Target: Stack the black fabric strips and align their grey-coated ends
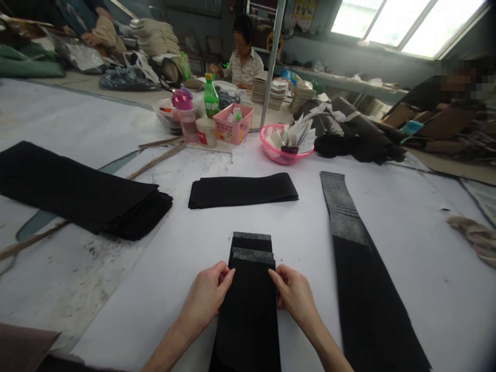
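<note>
A black fabric strip (250, 305) with a grey speckled end lies lengthwise in front of me. My left hand (207, 292) pinches its left edge between thumb and fingers. Opposite, my right hand (294, 292) pinches the right edge at the same height. Just beyond, the grey-banded end of another black strip (251, 236) shows from underneath. A folded black strip (242, 191) lies crosswise farther off. To the right, a long stack of black strips (372, 279) has grey, stepped far ends.
A thick pile of black pieces (77, 186) lies at left. Behind stand a pink basin (287, 155) with paper slips, a pink box (233, 126), a green bottle (211, 98) and a metal pole (271, 67). Several people are around the table.
</note>
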The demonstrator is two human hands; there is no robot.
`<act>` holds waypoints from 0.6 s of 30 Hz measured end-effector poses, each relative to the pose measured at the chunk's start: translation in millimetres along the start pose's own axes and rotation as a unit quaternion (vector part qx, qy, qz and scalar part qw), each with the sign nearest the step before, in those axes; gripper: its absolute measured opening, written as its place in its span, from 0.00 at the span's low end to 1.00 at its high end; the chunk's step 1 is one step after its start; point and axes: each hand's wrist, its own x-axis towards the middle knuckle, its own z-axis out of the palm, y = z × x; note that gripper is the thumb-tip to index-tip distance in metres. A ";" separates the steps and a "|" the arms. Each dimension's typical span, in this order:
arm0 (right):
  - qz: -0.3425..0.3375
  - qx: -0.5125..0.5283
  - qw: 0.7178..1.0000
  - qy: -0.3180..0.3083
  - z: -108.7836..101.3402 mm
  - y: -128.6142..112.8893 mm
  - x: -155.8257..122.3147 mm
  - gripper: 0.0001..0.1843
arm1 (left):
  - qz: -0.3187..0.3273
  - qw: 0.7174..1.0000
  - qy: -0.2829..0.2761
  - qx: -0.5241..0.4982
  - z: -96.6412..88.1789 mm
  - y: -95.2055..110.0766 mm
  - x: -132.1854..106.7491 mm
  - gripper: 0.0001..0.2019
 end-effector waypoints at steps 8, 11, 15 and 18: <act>0.011 -0.021 1.000 0.001 -2.6 -6.4 1.8 0.19 | -0.006 0.999 -0.014 0.048 -4.0 1.8 5.7 0.20; 0.012 -0.026 1.000 0.002 -2.3 -6.0 2.6 0.19 | -0.004 0.997 -0.012 0.073 -4.9 3.3 6.4 0.20; 0.016 -0.038 0.999 0.004 -2.0 -6.9 3.7 0.19 | 0.001 0.995 -0.002 0.097 -4.8 5.0 7.2 0.20; 0.021 -0.054 0.998 0.009 -1.1 -7.8 3.6 0.19 | 0.010 0.994 0.011 0.109 -4.2 5.1 7.9 0.19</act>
